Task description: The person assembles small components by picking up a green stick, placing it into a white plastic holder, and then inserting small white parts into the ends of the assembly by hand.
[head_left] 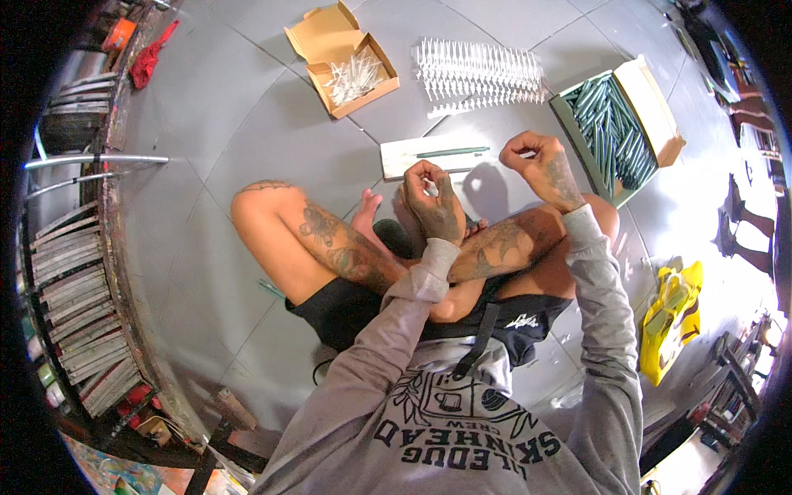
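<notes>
Above my crossed legs, my left hand (432, 205) is closed, thumb and fingertips curled together in a ring. Whatever it pinches, if anything, is too small to make out. My right hand (546, 169) is raised to the right of it, also closed in a pinch, and I cannot see anything in its fingertips. Just beyond the left hand lies a white block (398, 162), with a dark green pen barrel (450, 153) resting lengthwise along it. The right hand is nearest to an open box (568, 115) filled with many dark green pen barrels (606, 132).
An open cardboard box (381, 92) holds thin white and clear pieces (356, 78). Rows of white pen parts (478, 73) lie beside it on the grey tiles. A yellow plastic bag (670, 322) is at right, a red cloth (151, 59) at far left, near stacked frames (87, 318).
</notes>
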`<act>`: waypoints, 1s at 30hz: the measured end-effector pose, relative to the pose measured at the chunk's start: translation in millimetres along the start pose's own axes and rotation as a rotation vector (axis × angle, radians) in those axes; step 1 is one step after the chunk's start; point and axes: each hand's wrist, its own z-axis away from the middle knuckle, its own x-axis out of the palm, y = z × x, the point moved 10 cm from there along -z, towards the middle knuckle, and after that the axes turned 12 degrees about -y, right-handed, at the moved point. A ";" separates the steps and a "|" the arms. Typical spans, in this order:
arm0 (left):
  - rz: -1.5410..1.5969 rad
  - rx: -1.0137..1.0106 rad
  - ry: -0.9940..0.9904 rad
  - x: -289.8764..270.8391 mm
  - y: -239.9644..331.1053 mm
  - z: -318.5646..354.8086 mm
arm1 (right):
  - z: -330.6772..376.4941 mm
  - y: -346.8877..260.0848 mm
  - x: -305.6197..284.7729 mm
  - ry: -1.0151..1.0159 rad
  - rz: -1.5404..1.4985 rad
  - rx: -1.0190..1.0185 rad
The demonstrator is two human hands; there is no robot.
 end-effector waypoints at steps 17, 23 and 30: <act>-0.139 -0.066 0.054 20.3 -76.2 -26.2 | -61.4 86.1 42.4 -0.034 -0.014 0.083; -0.244 -0.069 0.123 20.9 -75.1 -25.3 | -71.2 87.9 43.0 -0.104 -0.016 0.104; -0.138 -0.137 0.081 21.7 -85.0 -35.0 | -76.7 91.5 42.7 -0.145 -0.041 0.201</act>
